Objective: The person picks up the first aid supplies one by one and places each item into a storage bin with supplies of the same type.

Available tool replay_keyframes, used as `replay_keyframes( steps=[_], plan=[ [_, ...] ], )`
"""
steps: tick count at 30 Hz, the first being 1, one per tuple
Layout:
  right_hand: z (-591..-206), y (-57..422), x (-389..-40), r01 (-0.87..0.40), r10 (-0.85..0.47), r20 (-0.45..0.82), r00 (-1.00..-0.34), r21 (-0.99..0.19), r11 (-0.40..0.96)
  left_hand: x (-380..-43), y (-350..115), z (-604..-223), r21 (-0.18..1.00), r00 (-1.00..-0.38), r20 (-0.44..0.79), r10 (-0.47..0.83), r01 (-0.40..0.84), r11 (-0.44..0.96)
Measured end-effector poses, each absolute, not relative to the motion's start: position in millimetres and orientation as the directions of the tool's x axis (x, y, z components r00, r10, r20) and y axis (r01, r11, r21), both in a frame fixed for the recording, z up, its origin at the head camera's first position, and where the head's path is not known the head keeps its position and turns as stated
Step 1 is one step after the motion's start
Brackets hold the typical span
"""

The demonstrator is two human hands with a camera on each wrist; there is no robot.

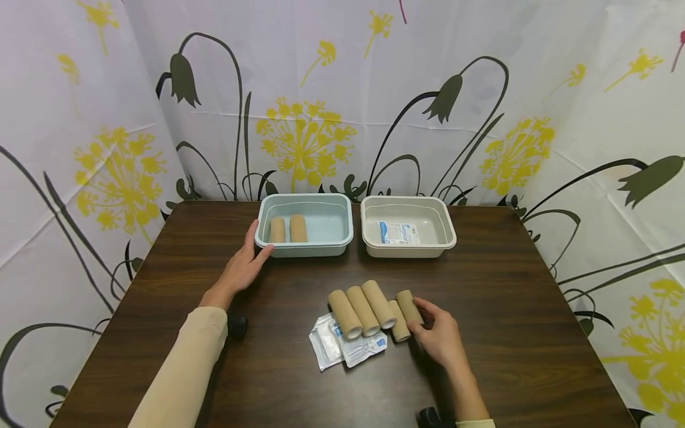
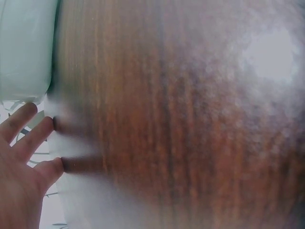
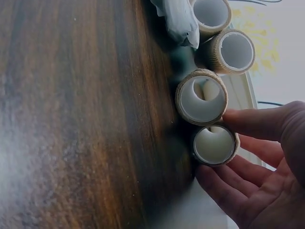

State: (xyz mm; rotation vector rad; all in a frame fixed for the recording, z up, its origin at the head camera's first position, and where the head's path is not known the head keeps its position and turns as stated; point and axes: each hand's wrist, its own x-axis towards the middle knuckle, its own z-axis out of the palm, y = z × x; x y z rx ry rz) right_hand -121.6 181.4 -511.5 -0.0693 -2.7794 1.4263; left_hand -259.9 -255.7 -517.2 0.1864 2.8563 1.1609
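Observation:
My right hand point(image 1: 441, 336) holds the rightmost short tan bandage roll point(image 1: 409, 307), thumb on one side and fingers round the other. In the right wrist view this hollow roll point(image 3: 214, 145) shows its pale inside, and another short roll point(image 3: 201, 98) lies right against it. To their left, three longer rolls point(image 1: 363, 310) lie side by side, partly over white packets point(image 1: 364, 349). At the far left, my left hand point(image 1: 243, 267) rests against the near left corner of a light blue tray point(image 1: 305, 252), its fingers fairly straight. Two rolls point(image 1: 298, 229) are inside that tray.
A beige tray point(image 1: 409, 252) stands beside the blue one at the back of the brown table point(image 1: 524, 333). It contains a white and blue packet point(image 1: 398, 233) with "Surgical" printed on it. A flower-patterned curtain point(image 1: 342, 77) hangs behind the table and at both sides.

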Motion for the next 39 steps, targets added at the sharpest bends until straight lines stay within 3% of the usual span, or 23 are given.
replay_keyframes(
  steps=[21, 33, 39],
  plan=[
    [-497, 203, -125, 0.056, 0.097, -0.008, -0.995, -0.866, 0.498, -261, -255, -517, 0.708, -0.992, -0.002, 0.129, 0.089, 0.7],
    [-467, 189, -158, -0.025, 0.046, 0.043, -0.998, -0.944, 0.33, -260, -255, -518, 0.702, -0.991, -0.011, 0.136, 0.089, 0.706],
    [-452, 154, -188, -0.013, -0.014, 0.011, -1.0, -0.988, 0.157, -261, -256, -519, 0.706, -0.991, -0.007, 0.136, 0.091, 0.702]
  ],
)
